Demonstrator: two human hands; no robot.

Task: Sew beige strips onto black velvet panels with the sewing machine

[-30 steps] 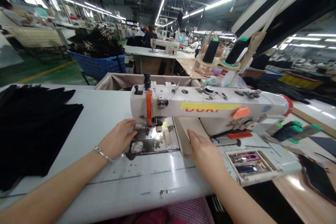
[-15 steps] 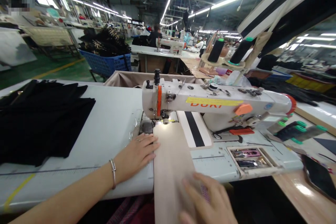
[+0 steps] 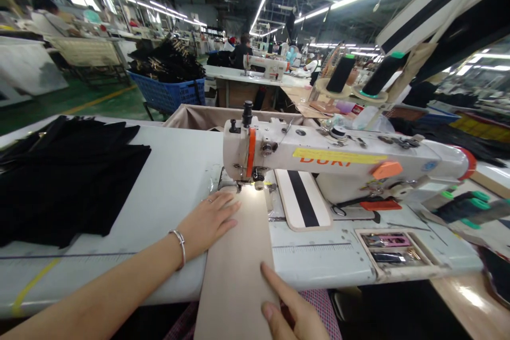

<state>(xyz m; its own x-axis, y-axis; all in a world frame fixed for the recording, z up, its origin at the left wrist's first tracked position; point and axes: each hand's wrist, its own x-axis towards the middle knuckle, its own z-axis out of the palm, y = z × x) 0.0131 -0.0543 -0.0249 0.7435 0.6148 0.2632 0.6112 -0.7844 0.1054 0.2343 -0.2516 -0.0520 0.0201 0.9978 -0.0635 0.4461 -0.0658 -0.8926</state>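
A long beige panel (image 3: 239,271) runs under the presser foot of a white sewing machine (image 3: 319,151) and hangs over the table's front edge towards me. My left hand (image 3: 209,223) lies flat on the panel's left side, just in front of the needle area, fingers stretched and slightly apart. At the panel's right edge is my right hand (image 3: 292,305); its index finger and thumb rest on top, while the other fingers curl at the edge, partly hidden. A white panel with a black stripe (image 3: 292,207) lies under the machine arm, right of the needle.
Black fabric pieces (image 3: 79,175) are piled on the table's left. Right of the machine bed, a recessed tray (image 3: 394,252) holds small tools. Scissors (image 3: 338,211) lie behind it. Thread cones (image 3: 340,74) stand beyond the machine, near a blue basket (image 3: 167,93) of black pieces.
The beige panel's near end has swung left, and its edge is under the foot. My right hand has shifted slightly left and down, its blur gone. The view has shifted slightly.
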